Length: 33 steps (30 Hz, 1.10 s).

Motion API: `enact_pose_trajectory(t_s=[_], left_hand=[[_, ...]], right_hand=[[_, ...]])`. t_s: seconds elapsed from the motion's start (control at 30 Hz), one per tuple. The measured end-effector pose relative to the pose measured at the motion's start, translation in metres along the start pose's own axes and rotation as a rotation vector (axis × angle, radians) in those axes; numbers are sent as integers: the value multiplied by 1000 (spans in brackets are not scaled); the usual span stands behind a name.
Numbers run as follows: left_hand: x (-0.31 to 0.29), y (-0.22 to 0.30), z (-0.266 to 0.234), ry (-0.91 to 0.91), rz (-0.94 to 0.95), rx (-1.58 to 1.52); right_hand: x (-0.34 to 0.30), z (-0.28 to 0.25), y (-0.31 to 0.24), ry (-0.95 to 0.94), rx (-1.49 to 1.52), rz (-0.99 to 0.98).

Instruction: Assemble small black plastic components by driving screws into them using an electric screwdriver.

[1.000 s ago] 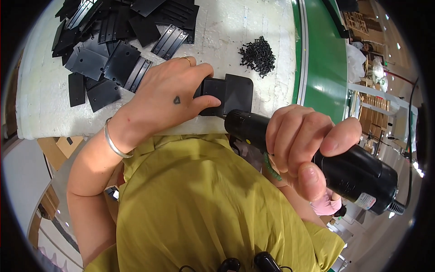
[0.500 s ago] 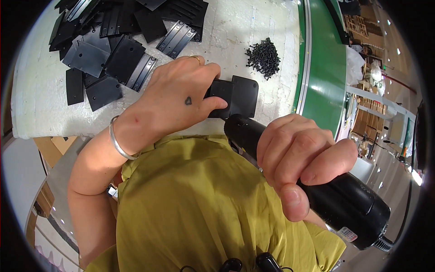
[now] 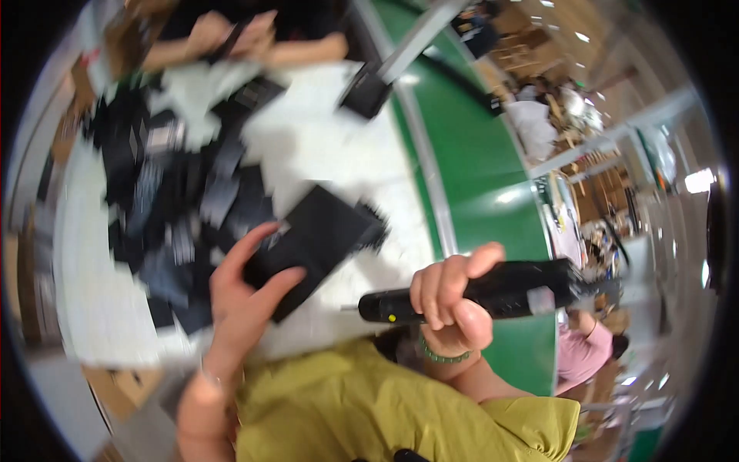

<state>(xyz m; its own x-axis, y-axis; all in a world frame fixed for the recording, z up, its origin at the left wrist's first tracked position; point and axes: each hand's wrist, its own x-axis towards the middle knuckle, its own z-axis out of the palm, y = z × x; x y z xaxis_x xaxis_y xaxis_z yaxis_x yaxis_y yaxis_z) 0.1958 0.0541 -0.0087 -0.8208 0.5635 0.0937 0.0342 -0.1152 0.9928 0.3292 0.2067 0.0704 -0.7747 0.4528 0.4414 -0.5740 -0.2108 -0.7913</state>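
My left hand (image 3: 250, 273) grips a flat black plastic piece (image 3: 323, 231) by its near edge, thumb on one side and fingers on the other, raised over the white table. In my right hand (image 3: 454, 296) is a black electric screwdriver (image 3: 508, 289), its thin bit pointing left, apart from the piece. A pile of small black screws (image 3: 376, 225) shows partly behind the piece. To the left lie many loose black plates (image 3: 154, 200), blurred by motion.
Across the white table (image 3: 308, 115), another person's hands (image 3: 231, 35) hold something dark. A grey post with a black block (image 3: 366, 91) stands near the far right edge. A green strip (image 3: 493, 177) runs along the right; a person in pink (image 3: 589, 346) is beyond it.
My left hand has lifted the black piece up off the table and tilted it. The screwdriver has come away from it and now lies more level. The view has shifted, showing another person opposite.
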Motion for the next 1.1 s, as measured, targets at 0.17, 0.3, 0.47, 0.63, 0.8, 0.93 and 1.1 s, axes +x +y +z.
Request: enact_pose_trajectory(t_s=[0.17, 0.3, 0.47, 0.63, 0.8, 0.93, 1.1], left_hand=[[-14, 6, 13, 100, 44, -471], [-25, -5, 23, -117, 76, -329], [-18, 29, -2, -321, -373, -751], [-5, 22, -50, -351, -593, -1096], [-23, 51, -57, -380, -445, -828], [-52, 56, -88, 334, -95, -566], [-51, 66, -17, -395, -560, -18]], right_hand=[[6, -4, 1, 59, -270, 410], [-8, 1, 33, -19, -369, 276], [-14, -9, 29, -34, -389, 206], [-26, -17, 25, -102, -135, 329], [-29, -13, 12, -211, -171, 293], [-7, -20, 6, 43, -304, 493], [-21, -8, 36, -149, -418, 289]])
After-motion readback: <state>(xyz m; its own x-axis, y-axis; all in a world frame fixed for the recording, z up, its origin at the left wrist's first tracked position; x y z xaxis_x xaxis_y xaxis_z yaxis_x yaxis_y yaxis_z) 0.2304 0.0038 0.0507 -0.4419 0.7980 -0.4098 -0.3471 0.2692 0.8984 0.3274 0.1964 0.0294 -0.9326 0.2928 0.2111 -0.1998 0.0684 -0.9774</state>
